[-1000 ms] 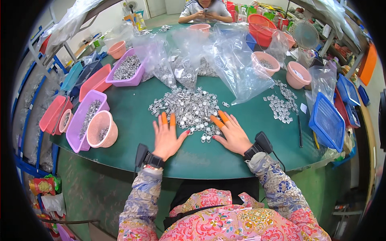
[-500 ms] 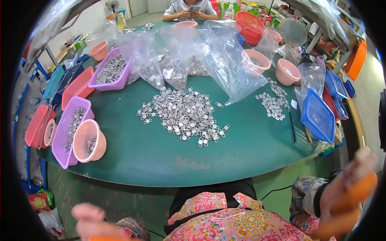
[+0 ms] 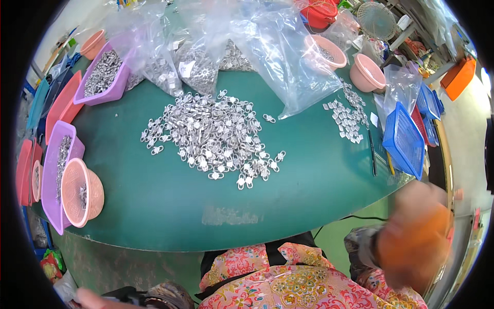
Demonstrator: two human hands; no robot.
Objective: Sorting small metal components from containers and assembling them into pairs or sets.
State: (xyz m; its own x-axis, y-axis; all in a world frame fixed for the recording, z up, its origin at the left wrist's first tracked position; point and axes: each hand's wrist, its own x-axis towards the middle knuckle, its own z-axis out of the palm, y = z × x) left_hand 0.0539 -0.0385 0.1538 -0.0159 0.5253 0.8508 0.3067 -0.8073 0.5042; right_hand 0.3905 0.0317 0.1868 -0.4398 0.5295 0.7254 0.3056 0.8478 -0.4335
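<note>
A heap of small silver metal pieces with looped ends [image 3: 211, 134] lies in the middle of the green table [image 3: 154, 206]. My right hand [image 3: 417, 232] is at the lower right, off the table edge below the blue basket. Something orange, perhaps a glove, covers much of it, and motion smears its fingers. At the bottom left edge, only a bit of my left hand [image 3: 92, 298] shows, blurred and cut off by the picture's rim. Neither hand touches the heap. I cannot make out anything held in either one.
At left stand purple trays [image 3: 51, 180] and a pink basket [image 3: 82, 193] with metal parts. Clear plastic bags [image 3: 288, 67] line the back. Flat silver squares [image 3: 345, 121], a black pen [image 3: 372, 154] and a blue basket [image 3: 404, 141] are at right.
The view has tilted down and shifted, so the person at the far side is out of sight. My right hand has moved left and inward; my left hand has sunk toward the lower edge.
</note>
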